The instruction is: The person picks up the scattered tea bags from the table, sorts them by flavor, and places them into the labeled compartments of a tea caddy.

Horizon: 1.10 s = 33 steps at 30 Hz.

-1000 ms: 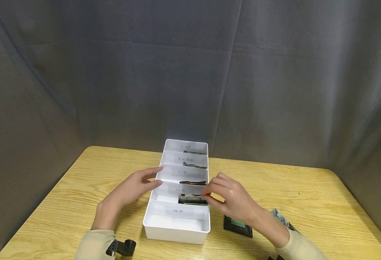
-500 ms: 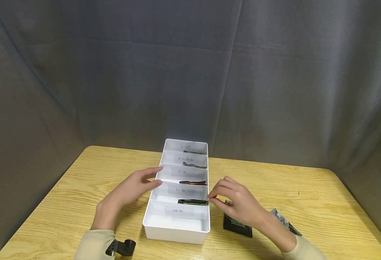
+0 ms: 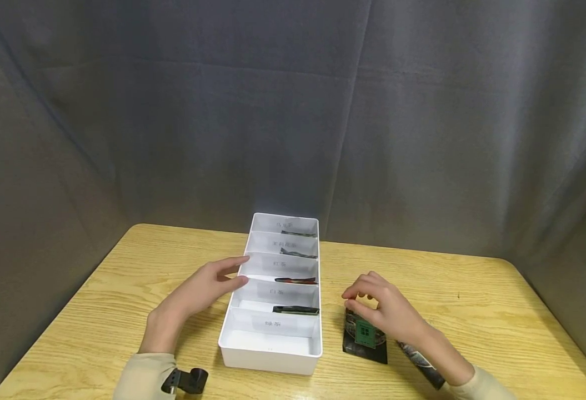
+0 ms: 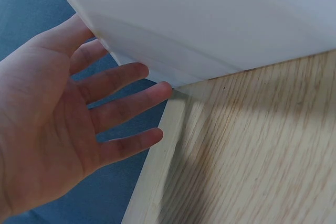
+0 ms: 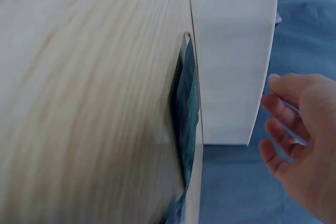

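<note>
A long white divided box (image 3: 270,361) with printed labels stands on the wooden table. My left hand (image 3: 205,291) rests its thumb and fingertips on the box's left rim; in the left wrist view its fingers are spread along the white wall. My right hand (image 3: 385,311) hovers right of the box, fingers loosely bent and holding nothing. Just below its fingertips lies a flat black sachet with a green label (image 3: 365,333). A dark sachet (image 3: 296,310) stands in the second compartment from the front, and a red-and-black sachet (image 3: 296,281) in the one behind.
Another dark sachet with a grey pattern (image 3: 422,364) lies partly hidden under the right forearm. Two more thin sachets, a grey one (image 3: 299,253) and a dark one (image 3: 299,233), stand in the rear compartments. A grey curtain (image 3: 293,111) hangs behind the wooden table (image 3: 173,250).
My right hand has let go of the dark sachet, which dropped lower into the second compartment, and moved right to above the green-labelled sachet. My left hand has stayed at the rim.
</note>
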### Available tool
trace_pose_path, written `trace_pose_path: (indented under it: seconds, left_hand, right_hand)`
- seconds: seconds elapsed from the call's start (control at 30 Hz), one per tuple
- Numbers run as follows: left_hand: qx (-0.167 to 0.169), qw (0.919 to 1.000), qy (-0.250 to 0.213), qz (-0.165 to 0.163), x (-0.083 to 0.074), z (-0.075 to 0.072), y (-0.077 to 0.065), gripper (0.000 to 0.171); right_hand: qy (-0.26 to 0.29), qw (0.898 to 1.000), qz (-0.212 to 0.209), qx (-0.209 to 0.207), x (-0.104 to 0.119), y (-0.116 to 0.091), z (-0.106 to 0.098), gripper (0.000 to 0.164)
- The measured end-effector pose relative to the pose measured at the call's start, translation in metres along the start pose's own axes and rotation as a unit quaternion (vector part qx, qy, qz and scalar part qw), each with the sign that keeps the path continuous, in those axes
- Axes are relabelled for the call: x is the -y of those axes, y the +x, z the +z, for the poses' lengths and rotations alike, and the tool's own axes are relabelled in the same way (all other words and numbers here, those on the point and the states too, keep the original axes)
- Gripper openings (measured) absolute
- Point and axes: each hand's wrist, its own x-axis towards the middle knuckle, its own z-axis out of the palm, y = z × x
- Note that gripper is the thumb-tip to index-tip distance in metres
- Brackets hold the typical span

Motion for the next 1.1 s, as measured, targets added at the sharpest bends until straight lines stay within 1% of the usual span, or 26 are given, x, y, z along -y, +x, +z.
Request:
trace_pose_path:
  seconds: [0.1, 0.27, 0.47, 0.63, 0.83, 1.1]
  left_hand:
    - [0.000, 1.0000, 0.000, 0.003, 0.000, 0.000, 0.000, 0.059]
    - [0.000, 1.0000, 0.001, 0.002, 0.001, 0.000, 0.000, 0.059]
    - [0.000, 1.0000, 0.002, 0.002, 0.002, 0.000, 0.000, 0.059]
    - [-0.001, 1.0000, 0.004, 0.002, 0.002, 0.000, 0.001, 0.059]
    - [0.000, 1.0000, 0.001, 0.003, 0.003, 0.001, 0.001, 0.060]
    - [-0.001, 1.0000, 0.004, -0.002, 0.002, 0.000, 0.000, 0.060]
  right_hand:
    - [-0.003, 0.999, 0.035, 0.012, -0.007, -0.005, -0.002, 0.009]
    - [-0.011, 0.996, 0.081, 0.036, -0.015, -0.012, -0.008, 0.011]
    - [-0.022, 0.987, 0.133, 0.088, -0.020, -0.016, -0.014, 0.014]
    - [-0.021, 0.982, 0.146, 0.117, -0.028, -0.022, -0.019, 0.017]
    - [0.002, 0.973, 0.168, 0.156, -0.039, -0.026, -0.028, 0.020]
    - [0.038, 0.964, 0.162, 0.209, -0.053, -0.033, -0.035, 0.033]
